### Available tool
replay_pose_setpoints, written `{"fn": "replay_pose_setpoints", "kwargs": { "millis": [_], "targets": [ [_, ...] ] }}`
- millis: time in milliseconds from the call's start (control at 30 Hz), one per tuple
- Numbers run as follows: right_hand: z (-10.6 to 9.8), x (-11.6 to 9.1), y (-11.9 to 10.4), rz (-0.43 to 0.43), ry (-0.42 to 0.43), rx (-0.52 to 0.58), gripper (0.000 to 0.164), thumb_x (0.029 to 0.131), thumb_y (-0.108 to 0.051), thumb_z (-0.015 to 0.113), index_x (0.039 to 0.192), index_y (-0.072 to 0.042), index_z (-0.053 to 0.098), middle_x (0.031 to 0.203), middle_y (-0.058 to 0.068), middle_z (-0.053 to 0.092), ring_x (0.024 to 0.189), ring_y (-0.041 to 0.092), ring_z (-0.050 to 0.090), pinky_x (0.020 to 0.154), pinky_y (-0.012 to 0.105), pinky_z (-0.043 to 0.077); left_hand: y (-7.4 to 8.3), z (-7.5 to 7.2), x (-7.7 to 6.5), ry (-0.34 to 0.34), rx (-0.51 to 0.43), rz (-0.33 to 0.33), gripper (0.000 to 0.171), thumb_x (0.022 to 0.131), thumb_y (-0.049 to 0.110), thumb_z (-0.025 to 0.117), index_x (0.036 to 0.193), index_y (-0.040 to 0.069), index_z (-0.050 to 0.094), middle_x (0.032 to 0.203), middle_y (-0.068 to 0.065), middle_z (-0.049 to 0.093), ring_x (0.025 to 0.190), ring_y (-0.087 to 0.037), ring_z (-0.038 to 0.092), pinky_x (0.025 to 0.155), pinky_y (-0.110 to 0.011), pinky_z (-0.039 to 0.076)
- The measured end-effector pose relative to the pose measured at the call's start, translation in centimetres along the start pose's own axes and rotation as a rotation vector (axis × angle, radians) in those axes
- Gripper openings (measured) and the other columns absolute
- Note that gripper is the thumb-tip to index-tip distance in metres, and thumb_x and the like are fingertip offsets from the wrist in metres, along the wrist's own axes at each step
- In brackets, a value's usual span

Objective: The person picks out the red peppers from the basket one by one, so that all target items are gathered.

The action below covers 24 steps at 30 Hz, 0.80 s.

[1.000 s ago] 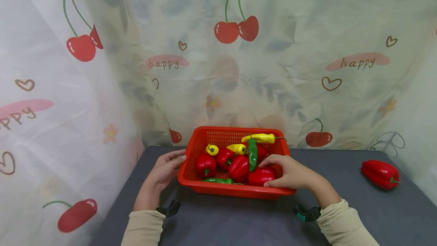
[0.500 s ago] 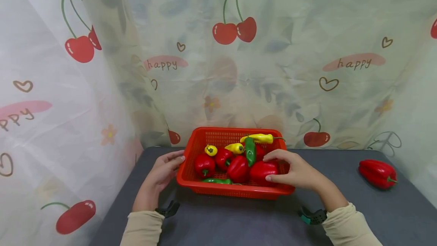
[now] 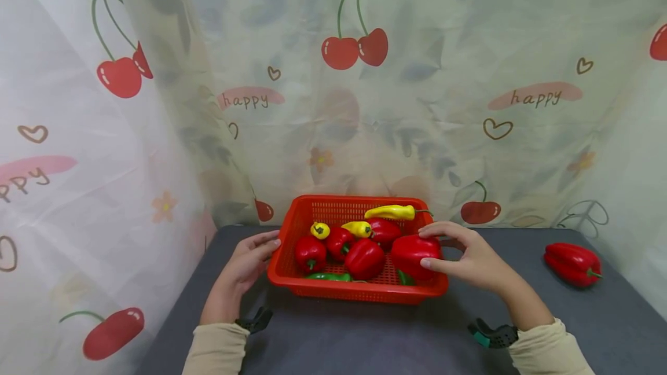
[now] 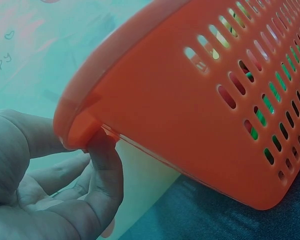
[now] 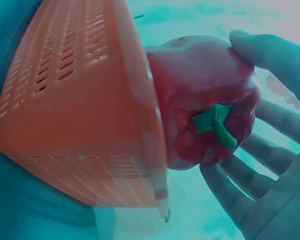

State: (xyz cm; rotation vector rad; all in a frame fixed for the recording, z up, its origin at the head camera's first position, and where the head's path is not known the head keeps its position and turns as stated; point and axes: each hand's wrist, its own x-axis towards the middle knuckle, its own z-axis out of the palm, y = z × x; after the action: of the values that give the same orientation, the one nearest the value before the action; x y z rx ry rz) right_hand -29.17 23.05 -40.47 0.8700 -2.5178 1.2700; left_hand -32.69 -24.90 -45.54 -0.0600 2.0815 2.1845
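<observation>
A red plastic basket [image 3: 359, 292] stands on the table with several red bell peppers [image 3: 365, 259] in it. Two yellow peppers lie farther back, and a long yellow pepper [image 3: 391, 212] lies by the rear wall. My left hand [image 4: 65, 185] pinches the basket's left rim between thumb and curled finger. With my right hand [image 3: 469, 256] I grip a large red bell pepper [image 3: 411, 255] at the basket's right end, level with the rim. Its green stem [image 5: 217, 122] shows in the right wrist view. Beneath it, a green pepper [image 3: 405, 278] is mostly hidden.
Another red bell pepper [image 3: 572, 264] lies on the dark table [image 3: 365, 340], far to the right of the basket. A second green pepper [image 3: 329, 276] lies along the basket's front wall. A printed curtain [image 3: 417, 103] hangs behind the table.
My right hand has lifted the red bell pepper up and to the right. The green pepper that leaned beside it has dropped to the basket's front. My left hand stays at the rim.
</observation>
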Motion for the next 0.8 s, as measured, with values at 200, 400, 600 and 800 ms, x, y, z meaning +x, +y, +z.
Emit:
{"fn": "replay_pose_setpoints", "kwargs": {
  "millis": [200,400,600,800],
  "targets": [
    [-1.1,-0.9,-0.2,-0.013,0.068,-0.005,0.045,0.089,-0.012,0.087,0.131,-0.019,0.07,0.133,0.001,0.067,0.113,0.004,0.064,0.094,0.019,0.058,0.0,0.0,0.0,-0.005,-0.004,-0.003,0.051,0.107,0.016,0.064,0.155,0.002,0.05,0.15,-0.022,0.057,0.115,-0.02,0.07,0.095,-0.034,0.062],
    [-2.5,-2.0,-0.1,0.007,0.12,-0.023,0.049,0.09,-0.008,0.085,0.135,-0.015,0.068,0.131,0.003,0.068,0.11,0.003,0.066,0.093,0.015,0.057,0.0,0.0,-0.1,-0.006,-0.001,-0.004,0.052,0.107,0.017,0.064,0.155,0.002,0.05,0.152,-0.022,0.056,0.117,-0.021,0.07,0.096,-0.034,0.062],
    [-3.9,-3.5,0.5,0.058,0.161,-0.031,0.049,0.09,-0.007,0.084,0.136,-0.012,0.068,0.133,-0.007,0.067,0.111,0.0,0.066,0.091,0.011,0.055,0.1,0.0,-0.2,-0.007,-0.004,-0.008,0.052,0.107,0.017,0.063,0.155,0.002,0.049,0.153,-0.023,0.055,0.119,-0.023,0.069,0.097,-0.034,0.062],
    [-5.5,-5.3,1.2,0.094,0.165,-0.035,0.048,0.092,-0.005,0.081,0.138,-0.009,0.066,0.132,-0.014,0.066,0.11,-0.001,0.067,0.089,0.011,0.056,0.2,0.0,-0.2,-0.003,-0.01,-0.01,0.052,0.107,0.017,0.064,0.155,0.002,0.05,0.151,-0.023,0.056,0.117,-0.021,0.07,0.096,-0.034,0.062]
  ]
}}
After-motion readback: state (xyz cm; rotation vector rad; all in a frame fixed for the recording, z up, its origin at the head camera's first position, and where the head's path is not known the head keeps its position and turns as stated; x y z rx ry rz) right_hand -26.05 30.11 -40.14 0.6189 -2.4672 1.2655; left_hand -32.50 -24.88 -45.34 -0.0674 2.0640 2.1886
